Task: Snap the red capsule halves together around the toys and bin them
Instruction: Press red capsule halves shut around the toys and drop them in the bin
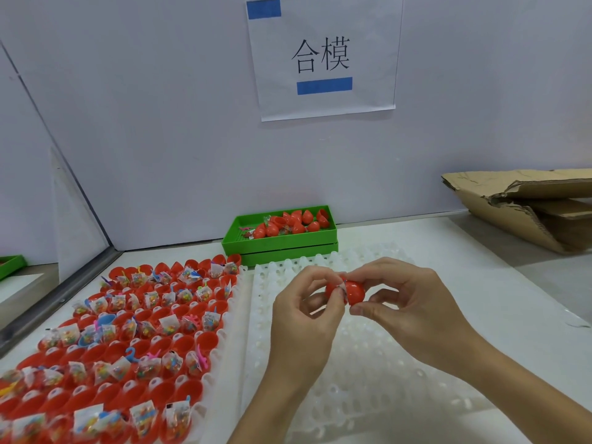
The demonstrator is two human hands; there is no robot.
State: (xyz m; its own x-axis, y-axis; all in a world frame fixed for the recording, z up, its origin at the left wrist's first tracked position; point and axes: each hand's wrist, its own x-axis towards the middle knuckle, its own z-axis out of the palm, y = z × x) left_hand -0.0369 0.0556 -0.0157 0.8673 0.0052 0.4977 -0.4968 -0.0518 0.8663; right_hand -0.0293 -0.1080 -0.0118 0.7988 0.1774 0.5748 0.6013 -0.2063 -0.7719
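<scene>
Two bare hands meet above a white moulded tray (352, 363) on a pale desk (480, 283), pressing a red capsule (347, 291) between them. The left hand (307, 315) pinches the capsule's left half, fingers (334, 299) curled round it; the right hand (413, 302) grips the rounded right half between thumb and bent fingers. The capsule lies with its long axis roughly level, running left to right, its domed end toward the right hand. A sliver of clear plastic wrap shows at the seam between the halves. The shell is smooth, glossy plastic.

To the left, a second tray (221, 363) holds rows of open red capsule halves (134, 334), mouths up, many carrying small clear bags of multicoloured toys (166, 325). Beyond the hands, against the white wall, stand stacked green bins (282, 248), rectangular and shallow, the upper one holding a loose heap of red capsules (288, 224). A paper sign (323, 56) with printed characters and blue tape hangs on the wall above. Torn corrugated cardboard (528, 206) lies at far right on the desk.
</scene>
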